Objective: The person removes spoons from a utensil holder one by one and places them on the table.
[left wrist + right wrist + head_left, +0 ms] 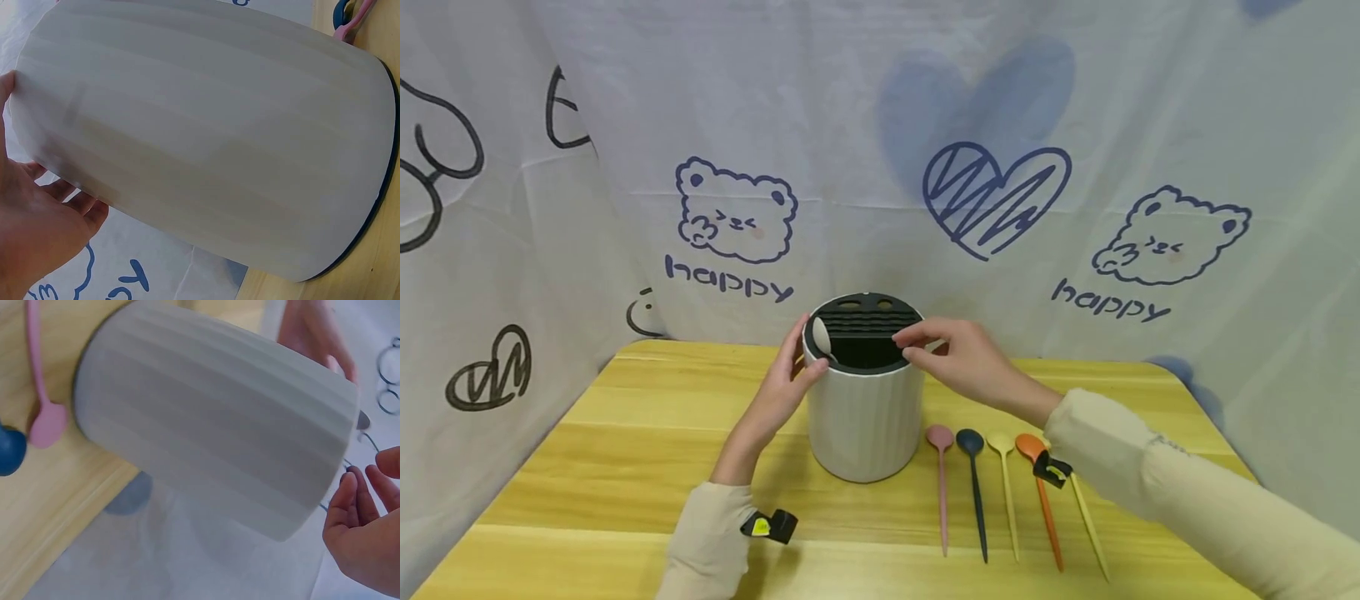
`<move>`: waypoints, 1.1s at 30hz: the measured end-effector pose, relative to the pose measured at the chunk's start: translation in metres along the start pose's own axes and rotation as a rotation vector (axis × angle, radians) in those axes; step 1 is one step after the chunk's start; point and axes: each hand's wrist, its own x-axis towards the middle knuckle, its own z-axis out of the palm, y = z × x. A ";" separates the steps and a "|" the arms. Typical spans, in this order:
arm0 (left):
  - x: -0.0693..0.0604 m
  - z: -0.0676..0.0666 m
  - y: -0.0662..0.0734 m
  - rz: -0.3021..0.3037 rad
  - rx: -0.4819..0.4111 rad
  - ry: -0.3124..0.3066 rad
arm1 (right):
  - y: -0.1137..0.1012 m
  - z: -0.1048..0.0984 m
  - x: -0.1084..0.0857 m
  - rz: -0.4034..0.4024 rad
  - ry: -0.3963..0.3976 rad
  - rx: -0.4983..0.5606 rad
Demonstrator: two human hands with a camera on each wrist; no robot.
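Observation:
A white ribbed utensil holder (pixel 865 425) with a black slotted top (pixel 867 321) stands upright on the table. My left hand (pixel 778 392) grips its left side near the rim, thumb in front and fingers behind. Inside the rim on the left, a pale spoon (pixel 821 336) leans with its bowl up; its handle is hidden in the holder. Over the right of the opening hovers my right hand (pixel 962 358), fingers loosely bent, nothing visible between thumb and fingertips. In the right wrist view, that hand (pixel 365 525) is beside the holder's rim (pixel 325 487).
Right of the holder lie several long-handled spoons in a row: pink (pixel 940 437), dark blue (pixel 971 442), pale yellow (pixel 1001 442), orange (pixel 1028 446), and a yellow handle (pixel 1092 529) partly under the right sleeve. Behind the wooden table (pixel 587 475) hangs a printed white cloth (pixel 850 125).

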 end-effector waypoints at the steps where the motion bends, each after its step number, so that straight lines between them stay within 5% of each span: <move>1: 0.000 0.000 0.000 0.001 0.000 0.000 | 0.000 0.001 0.001 -0.005 -0.007 -0.004; 33: 0.001 -0.001 0.004 -0.014 -0.008 -0.013 | -0.020 0.026 0.048 0.012 -0.050 0.091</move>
